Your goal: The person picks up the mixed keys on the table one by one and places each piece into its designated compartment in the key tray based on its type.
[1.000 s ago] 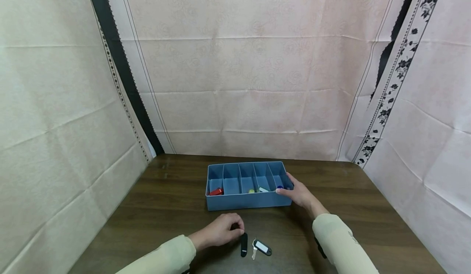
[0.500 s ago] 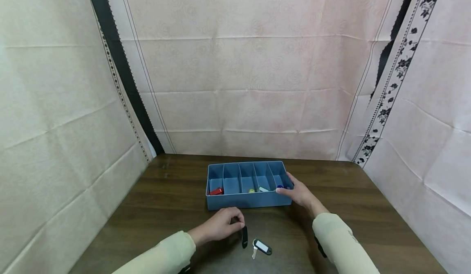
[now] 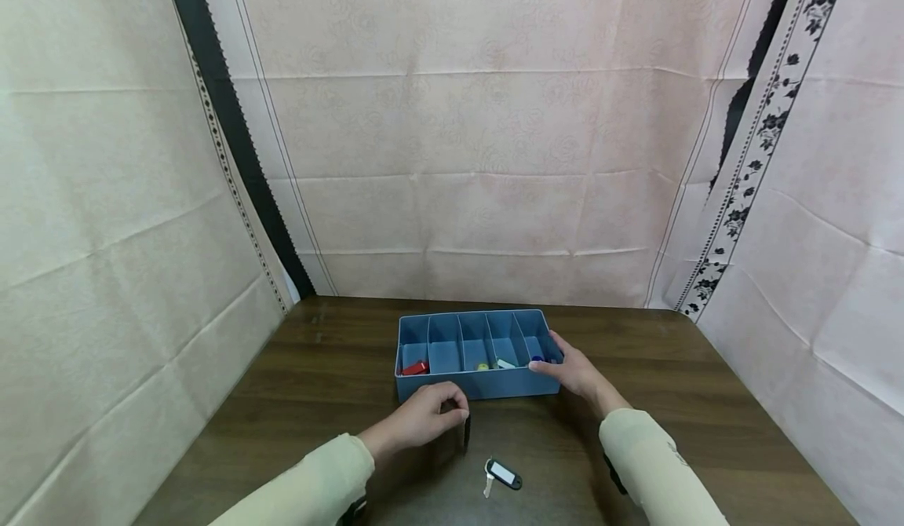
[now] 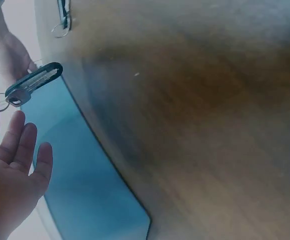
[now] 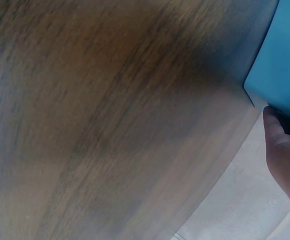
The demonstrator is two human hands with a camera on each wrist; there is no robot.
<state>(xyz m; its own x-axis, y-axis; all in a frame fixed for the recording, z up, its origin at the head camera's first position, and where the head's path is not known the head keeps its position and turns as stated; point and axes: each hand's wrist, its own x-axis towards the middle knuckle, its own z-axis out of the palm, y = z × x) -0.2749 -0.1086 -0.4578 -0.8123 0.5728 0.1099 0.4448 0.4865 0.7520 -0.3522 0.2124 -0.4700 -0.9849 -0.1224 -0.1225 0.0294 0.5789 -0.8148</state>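
My left hand (image 3: pixel 424 416) pinches the ring of a black key tag (image 4: pixel 56 67) with a silver key hanging along it. It hangs in front of the blue divided box (image 3: pixel 508 385), with the tag edge-on in the head view. In the left wrist view the other fingers of my left hand (image 4: pixel 15 170) are spread out below the tag. My right hand (image 3: pixel 585 373) grips the right end of the box, thumb over the front rim. A second black key tag (image 3: pixel 505 475) with a white label and a key (image 3: pixel 488 485) lies on the table, right of my left hand.
The box has a row of compartments. A red item (image 3: pixel 415 368) lies in the leftmost, small yellow (image 3: pixel 483 367) and pale (image 3: pixel 505 364) items further right, and something blue (image 3: pixel 537 359) in the rightmost. Pale cloth (image 3: pixel 494 157) hangs behind the wooden table (image 3: pixel 339 385).
My left hand has lifted the black key tag off the table and carried it towards the box. My right hand stays at the box's right end; the second key tag has not moved.
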